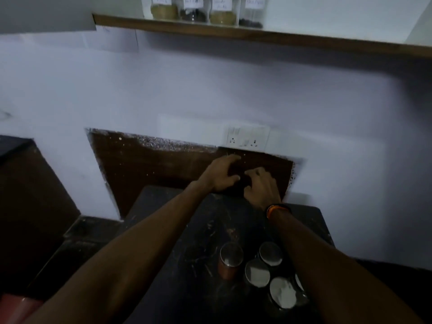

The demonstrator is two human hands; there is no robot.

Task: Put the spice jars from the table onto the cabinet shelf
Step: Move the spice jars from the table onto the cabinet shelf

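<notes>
Pale bluish wall fills the background, with a brown wooden shelf (257, 35) running across its top; four labelled spice jars (207, 11) stand in a row on the shelf, two holding yellowish-green powder and two holding dark contents, their labels too blurred to read. Below the shelf a white switch and socket plate (247, 136) sits on the wall, and just below that plate lies a dark brown panel (152, 164) with flecked, ragged edges. A black table (187, 230), scratched and dusty, stands against the wall below the panel; on the table, nearer the viewer than the hands, a cluster of jars with round metal lids (257, 271) stands close together, one of them reddish-brown below its lid (230, 260). Both arms reach forward over the table towards the panel; the left hand (222, 174) and the right hand (260, 185) meet there with curled fingers around something dark between them, possibly a jar, though the dim view does not show it plainly; the left thumb lies towards the right fingers (254, 171), which bend inward. A dark and orange band (277, 210) circles the right wrist.
</notes>
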